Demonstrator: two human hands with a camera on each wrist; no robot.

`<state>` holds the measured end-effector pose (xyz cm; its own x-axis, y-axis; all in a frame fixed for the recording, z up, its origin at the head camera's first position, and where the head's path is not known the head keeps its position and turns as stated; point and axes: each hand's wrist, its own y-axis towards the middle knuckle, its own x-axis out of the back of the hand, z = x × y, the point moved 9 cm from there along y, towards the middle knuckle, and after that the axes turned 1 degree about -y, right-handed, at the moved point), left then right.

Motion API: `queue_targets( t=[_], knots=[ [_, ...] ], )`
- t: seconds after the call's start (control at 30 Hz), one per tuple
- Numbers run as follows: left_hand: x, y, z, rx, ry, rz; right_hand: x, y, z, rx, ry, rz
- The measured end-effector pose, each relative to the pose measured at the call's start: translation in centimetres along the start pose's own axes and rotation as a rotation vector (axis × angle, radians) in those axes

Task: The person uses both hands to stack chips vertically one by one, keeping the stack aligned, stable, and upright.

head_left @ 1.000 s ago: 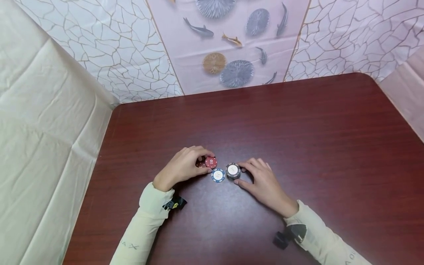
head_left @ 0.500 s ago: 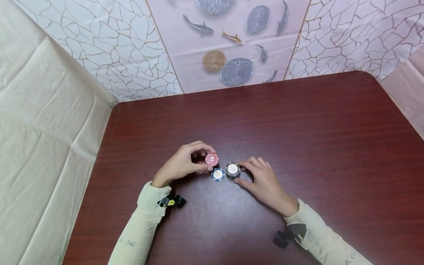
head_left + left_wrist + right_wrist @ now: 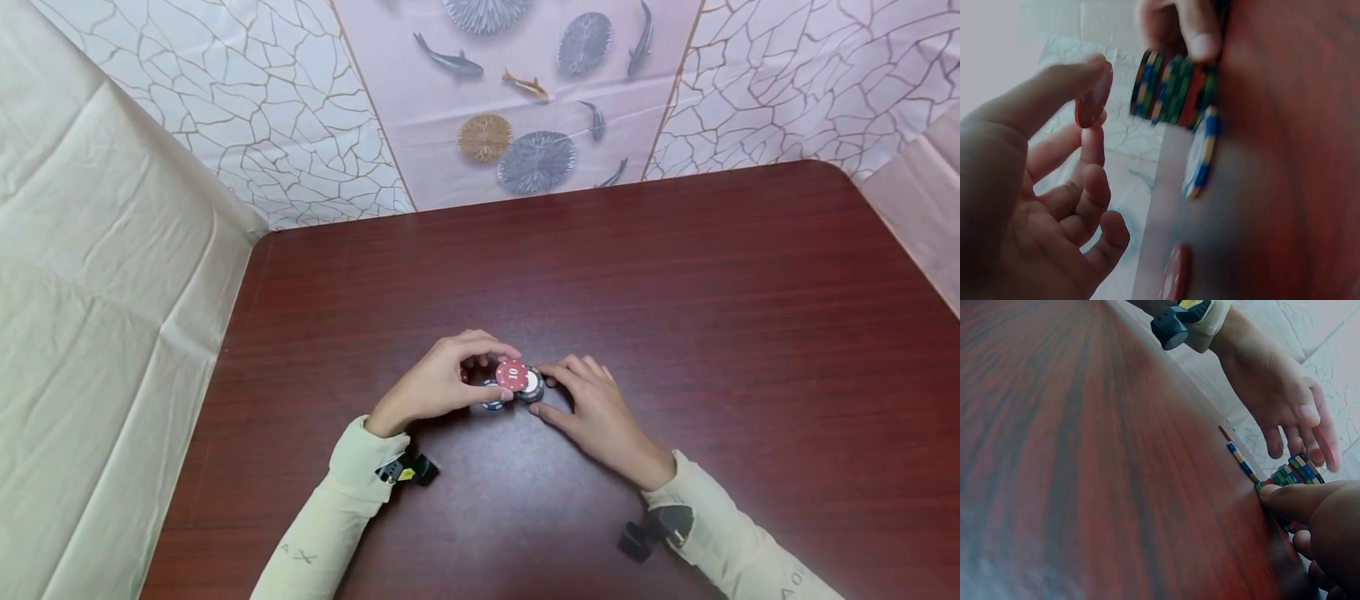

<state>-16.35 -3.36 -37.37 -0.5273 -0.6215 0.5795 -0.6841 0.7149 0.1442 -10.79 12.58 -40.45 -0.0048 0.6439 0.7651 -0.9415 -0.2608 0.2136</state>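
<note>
My left hand (image 3: 427, 385) pinches a red poker chip (image 3: 512, 375) marked 10 between thumb and forefinger. In the left wrist view this red chip stays apart from the stack of poker chips (image 3: 1174, 89), which has mixed green, blue and red edges and stands on the table. Thumb and forefinger of my right hand (image 3: 600, 417) hold the stack from either side; its top chip shows a white centre. Beside the stack's foot lies a blue-and-white chip (image 3: 1202, 153), partly covered by my left thumb in the head view. Another red chip (image 3: 1174, 273) lies flat further left.
The dark red wooden table (image 3: 675, 275) spreads out around both hands. Patterned cloth (image 3: 525, 100) hangs behind its far edge, with a pale cloth (image 3: 97, 333) along the left side. Each wrist wears a strapped black camera.
My left hand has lifted the red chip off the other red one and carried it right, over the blue chip to the stack's edge in the head view. The right hand stays put.
</note>
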Motion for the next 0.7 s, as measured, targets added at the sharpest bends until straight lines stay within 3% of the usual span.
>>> queue_targets(
  t=[0.27,0.7],
  knots=[
    [-1.3,0.3,-0.4,-0.008,0.16,0.044,0.0,0.1,0.1,0.014,0.004,-0.001],
    [-1.7,0.5,-1.0,-0.013,0.209,0.027,0.0,-0.1,0.0,0.013,-0.002,0.0]
  ],
)
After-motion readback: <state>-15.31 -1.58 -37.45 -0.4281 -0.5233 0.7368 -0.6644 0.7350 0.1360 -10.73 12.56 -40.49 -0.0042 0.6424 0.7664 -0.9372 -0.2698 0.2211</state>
